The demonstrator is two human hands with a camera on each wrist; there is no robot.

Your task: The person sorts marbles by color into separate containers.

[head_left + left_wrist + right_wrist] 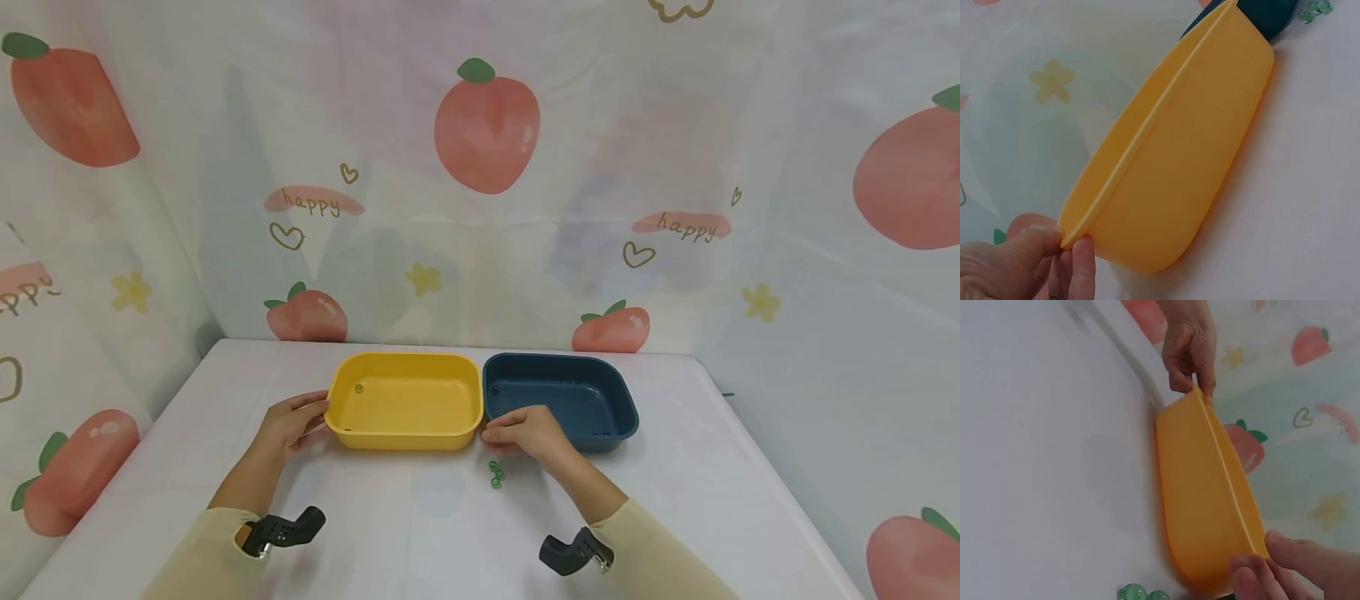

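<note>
A yellow plastic basin (405, 442) stands on the white table between my two hands. My left hand (291, 423) pinches its left end; in the left wrist view the thumb (1038, 242) lies over the rim with fingers beneath. At the opposite end my right hand (531, 428) pinches the rim near the front corner, as the right wrist view shows with the thumb (1291, 550) on the inner side. One green glass marble (359, 388) lies inside the yellow basin toward the left. Several green glass marbles (496, 475) sit close together on the table below my right hand.
A dark blue basin (633, 417) stands right beside the yellow one, partly behind my right hand, with a small marble (495, 390) at its left. White tablecloth (405, 533) covers the table. A peach-printed curtain (487, 275) hangs behind and at both sides.
</note>
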